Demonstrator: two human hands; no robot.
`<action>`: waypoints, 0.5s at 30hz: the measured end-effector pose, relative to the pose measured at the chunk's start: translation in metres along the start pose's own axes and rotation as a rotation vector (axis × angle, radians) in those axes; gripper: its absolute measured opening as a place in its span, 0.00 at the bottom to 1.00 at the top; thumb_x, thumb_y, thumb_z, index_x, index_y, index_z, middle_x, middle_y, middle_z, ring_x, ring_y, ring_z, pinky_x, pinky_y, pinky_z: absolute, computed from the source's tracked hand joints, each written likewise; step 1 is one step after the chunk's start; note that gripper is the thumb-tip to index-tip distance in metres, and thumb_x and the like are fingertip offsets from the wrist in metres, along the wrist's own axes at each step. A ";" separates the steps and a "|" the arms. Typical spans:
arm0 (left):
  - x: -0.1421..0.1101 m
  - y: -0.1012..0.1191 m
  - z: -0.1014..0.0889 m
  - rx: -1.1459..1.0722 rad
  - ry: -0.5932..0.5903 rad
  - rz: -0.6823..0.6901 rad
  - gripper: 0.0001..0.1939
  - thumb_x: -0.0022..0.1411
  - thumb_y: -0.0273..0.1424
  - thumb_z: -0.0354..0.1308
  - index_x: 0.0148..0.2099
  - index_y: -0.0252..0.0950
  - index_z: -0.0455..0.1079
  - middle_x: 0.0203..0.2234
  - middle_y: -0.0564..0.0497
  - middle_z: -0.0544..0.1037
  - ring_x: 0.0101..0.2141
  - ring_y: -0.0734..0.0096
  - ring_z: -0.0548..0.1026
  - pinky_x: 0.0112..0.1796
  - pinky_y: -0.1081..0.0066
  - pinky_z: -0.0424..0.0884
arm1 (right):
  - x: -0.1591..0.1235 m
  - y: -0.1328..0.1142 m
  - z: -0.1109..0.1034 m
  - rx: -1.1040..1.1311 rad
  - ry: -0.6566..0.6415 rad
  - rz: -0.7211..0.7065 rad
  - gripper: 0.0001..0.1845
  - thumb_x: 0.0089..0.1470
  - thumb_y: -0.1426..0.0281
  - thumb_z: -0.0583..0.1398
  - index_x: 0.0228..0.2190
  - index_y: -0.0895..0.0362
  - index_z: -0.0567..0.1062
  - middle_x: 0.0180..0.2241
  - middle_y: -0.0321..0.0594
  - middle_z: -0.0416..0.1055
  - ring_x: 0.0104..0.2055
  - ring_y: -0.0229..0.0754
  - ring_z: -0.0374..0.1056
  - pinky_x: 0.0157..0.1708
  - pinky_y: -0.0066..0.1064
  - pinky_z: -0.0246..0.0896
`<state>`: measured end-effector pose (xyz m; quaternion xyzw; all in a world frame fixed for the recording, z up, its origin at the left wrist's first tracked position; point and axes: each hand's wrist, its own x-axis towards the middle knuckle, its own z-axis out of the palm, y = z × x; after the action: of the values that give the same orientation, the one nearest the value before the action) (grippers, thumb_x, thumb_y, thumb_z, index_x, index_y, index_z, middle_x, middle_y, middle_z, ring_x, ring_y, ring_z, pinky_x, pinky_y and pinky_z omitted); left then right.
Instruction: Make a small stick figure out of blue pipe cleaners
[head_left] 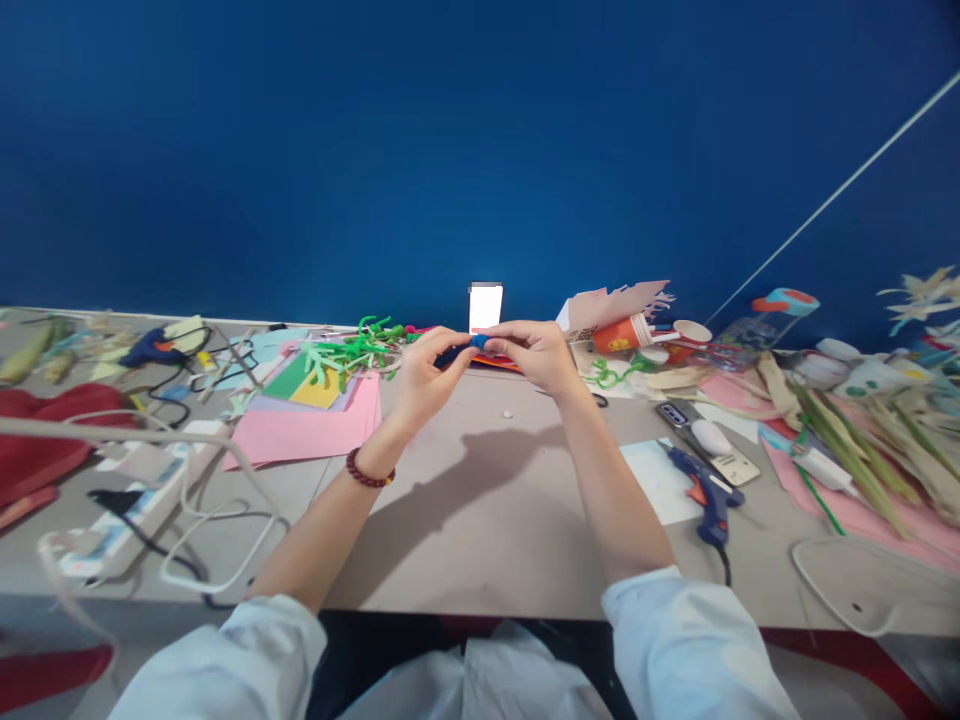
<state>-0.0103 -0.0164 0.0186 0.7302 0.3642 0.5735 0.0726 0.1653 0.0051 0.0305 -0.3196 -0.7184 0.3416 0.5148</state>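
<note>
A person's left hand and right hand pinch a blue pipe cleaner between their fingertips. Green pipe cleaners lie on pink paper just beyond.

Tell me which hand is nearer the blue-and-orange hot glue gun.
Right. The right hand is up-left of the blue hot glue gun, apart from it; the left hand is farther off, beyond the right hand. Both pinch a small blue piece.
</note>
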 end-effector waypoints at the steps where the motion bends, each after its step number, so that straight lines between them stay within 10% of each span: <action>1: 0.000 0.000 0.000 0.002 0.002 -0.003 0.06 0.58 0.32 0.58 0.36 0.36 0.74 0.29 0.49 0.77 0.31 0.71 0.73 0.33 0.70 0.69 | 0.000 0.001 0.001 -0.004 0.013 -0.006 0.11 0.47 0.63 0.65 0.34 0.52 0.81 0.35 0.39 0.79 0.38 0.43 0.75 0.43 0.34 0.69; 15: 0.000 -0.006 0.001 0.019 -0.020 0.018 0.06 0.58 0.30 0.58 0.38 0.37 0.75 0.31 0.48 0.78 0.33 0.69 0.74 0.35 0.67 0.71 | 0.000 0.004 -0.002 0.071 -0.083 0.073 0.17 0.45 0.63 0.65 0.40 0.51 0.79 0.40 0.37 0.78 0.39 0.43 0.75 0.45 0.36 0.69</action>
<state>-0.0125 -0.0118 0.0150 0.7396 0.3623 0.5636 0.0642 0.1679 0.0078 0.0281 -0.3124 -0.7145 0.3985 0.4828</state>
